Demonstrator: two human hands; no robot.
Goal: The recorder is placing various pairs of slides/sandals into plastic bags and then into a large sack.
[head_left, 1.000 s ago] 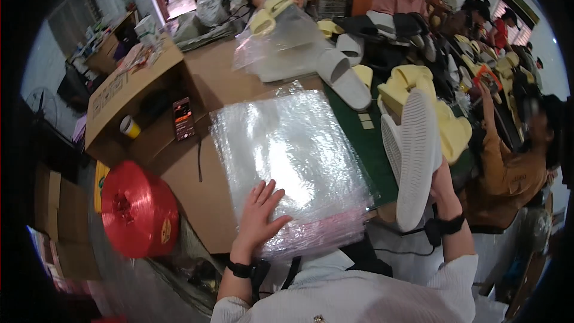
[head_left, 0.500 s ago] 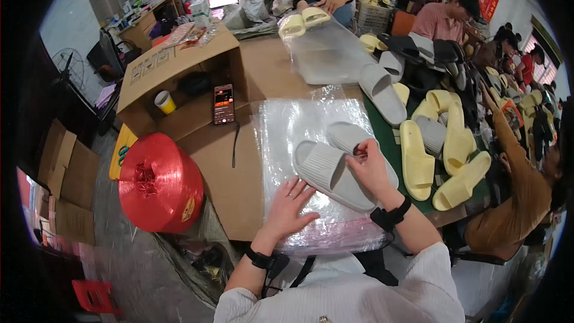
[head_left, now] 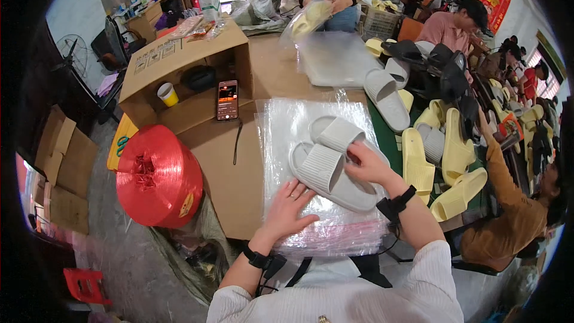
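Note:
Two grey ribbed slide slippers lie side by side on a stack of clear plastic bags [head_left: 278, 119] in front of me. My right hand [head_left: 369, 165] has its fingers closed at the strap opening of the farther slipper [head_left: 339, 133]; the fingertips are partly hidden. The nearer slipper [head_left: 320, 167] lies beneath and beside that hand, toe pointing up and left. My left hand [head_left: 288, 208] rests flat on the bags just left of the nearer slipper, fingers apart, holding nothing.
Left stand a red twine roll [head_left: 158, 176] and an open cardboard box [head_left: 179, 60] with a cup and a phone [head_left: 227, 100]. Yellow, grey and black slippers [head_left: 418, 155] crowd the right. Across the table, a co-worker's hands [head_left: 335, 5] hold yellow slippers in a clear bag.
The farther grey slipper has shifted left and away from me, alongside the nearer one, with my right hand at it. My left hand stays put. The co-worker's yellow slippers are now lifted in a bag.

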